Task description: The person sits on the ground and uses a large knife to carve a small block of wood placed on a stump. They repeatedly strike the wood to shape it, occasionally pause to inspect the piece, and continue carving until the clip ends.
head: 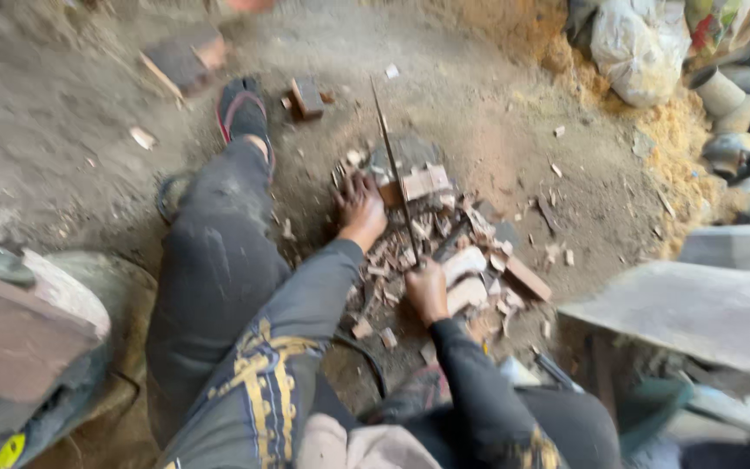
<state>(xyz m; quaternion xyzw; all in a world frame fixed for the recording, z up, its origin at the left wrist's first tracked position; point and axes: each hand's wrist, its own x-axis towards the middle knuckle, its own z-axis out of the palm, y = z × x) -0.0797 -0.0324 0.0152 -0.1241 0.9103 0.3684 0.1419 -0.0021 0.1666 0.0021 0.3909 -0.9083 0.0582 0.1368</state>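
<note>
1. Nearest the camera, two dark sleeves reach forward; the left one carries a raised gold embroidered pattern, and pale cloth bunches at the bottom edge.
2. The right hand [426,291] is curled into a fist, its fingers closed around the lower end of a long, thin, dark blade [392,174] that stands nearly upright, tilted slightly left, its tip pointing away from the person.
3. The left hand [361,207] lies flat, fingers spread and pressing down beside a small squared wood block [425,182], pale and freshly cut, just left of the blade; whether the fingers grip the block I cannot tell.
4. Around both hands spreads a heap of wood offcuts [470,260]: short chunky blocks, splinters and flat chips, some pale and raw, some reddish brown, with rough, split faces. The block sits at the far side of this heap, between hand and blade.
5. To the left, a bent leg in dusty dark trousers ends in a black sandal [240,108] with a red edge, planted on the packed dirt floor [496,113].
6. At right, a flat grey slab [705,313] with a matte surface juts in.
7. Beyond the foot lies a small brown wood piece [307,95], blocky and dark.
8. Farthest right, loose orange sawdust [679,130] banks against curved grey pipe pieces [726,91] and a crumpled pale plastic bag [635,43].
</note>
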